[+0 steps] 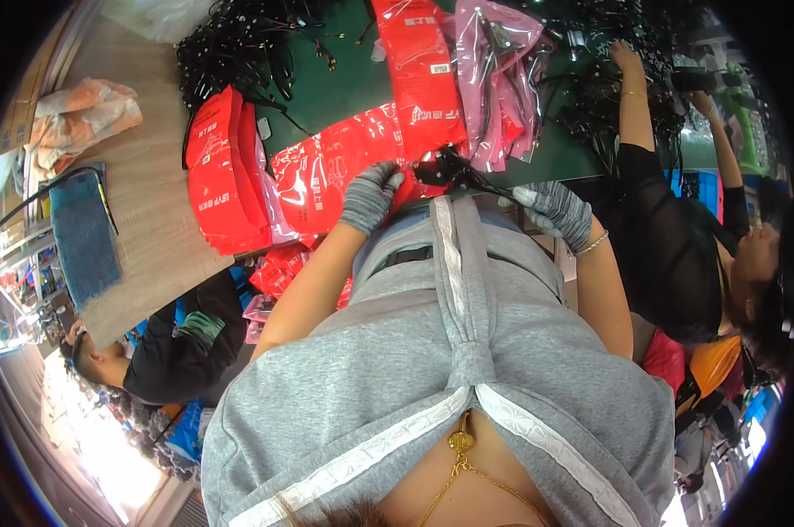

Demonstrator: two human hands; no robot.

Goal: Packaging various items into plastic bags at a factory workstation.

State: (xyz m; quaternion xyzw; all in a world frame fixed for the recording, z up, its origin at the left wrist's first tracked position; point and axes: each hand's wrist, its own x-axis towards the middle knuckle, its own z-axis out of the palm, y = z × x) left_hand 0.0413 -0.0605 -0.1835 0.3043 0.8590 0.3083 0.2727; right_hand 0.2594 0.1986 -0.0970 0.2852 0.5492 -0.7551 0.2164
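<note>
Where the two gloved hands come close together at the near edge of the green counter (pixel 349 81), a black cable (pixel 450 169) is between them, its bunched end over the border of the red bags (pixel 337 167) and its tail running rightward to the right hand (pixel 555 209). That hand's grip is curled in and appears to have the tail pinched at its fingertips. The left hand (pixel 369 198) has its fingers bent and drawn toward the thumb beside the red film; whether its grip has caught the bag's edge or only rests there, I cannot tell.

With the cable so near the edge, a loosened right grip could let it drop off the front. The glossy film looks slippery, so a tug might slide the overlapping bags out of line, and the lumpy end could snag thin plastic.

Both forearms rise from below, elbows apart, the left slanting inward and the right bent more steeply, wrists angled toward the middle.

Further out, a stack of red packets (pixel 226 180) sits to the left, pink bags (pixel 494 97) lie beyond the cable, and a heap of black cords (pixel 239 54) is at upper left. A co-worker's hand (pixel 624 58) reaches over at the right.
</note>
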